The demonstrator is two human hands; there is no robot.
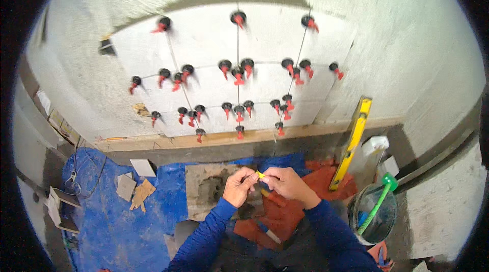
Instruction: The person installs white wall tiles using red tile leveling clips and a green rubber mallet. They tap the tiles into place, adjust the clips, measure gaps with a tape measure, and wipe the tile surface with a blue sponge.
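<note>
My left hand (pixel 239 186) and my right hand (pixel 290 185) meet in front of me, their fingers closed in a pinch. Between the fingertips is a small yellow piece (pixel 260 174), too small to tell its kind. Both hands hold it, one from each side. Beyond them, white tiles (pixel 206 37) cover the lower wall in rows. Several black-and-red tile levelling clips (pixel 238 72) sit along the tile joints. Below my hands lies a stained board (pixel 204 185), partly hidden by my left hand and arm. A tool with a pale blade or handle (pixel 272 235) lies near my knees.
A yellow spirit level (pixel 351 142) leans at the right. Beside it stands a bucket (pixel 391 216) with a green-handled brush (pixel 377 206). Reddish sheeting (pixel 318 178) and a blue tarp (pixel 153 226) cover the floor. Tile offcuts (pixel 126 186) lie left. A wooden batten (pixel 214 139) runs beneath the tiles.
</note>
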